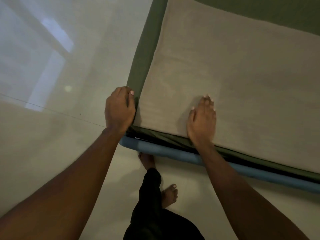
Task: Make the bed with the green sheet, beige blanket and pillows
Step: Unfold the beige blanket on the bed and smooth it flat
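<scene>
The beige blanket (pixel 233 75) lies flat over the bed, its corner near the bed's near left corner. The green sheet (pixel 143 58) shows as a strip along the left side, along the near edge and at the top right. My left hand (pixel 119 108) curls over the bed's corner, fingers wrapped round the green sheet's edge there. My right hand (pixel 201 118) lies flat with straight fingers on the beige blanket near its near edge. No pillows are in view.
A blue bed frame rail (pixel 173 153) runs under the mattress along the near edge. Pale glossy floor tiles (pixel 52 66) fill the left. My bare feet (pixel 169 194) and dark trouser leg stand on the floor close to the rail.
</scene>
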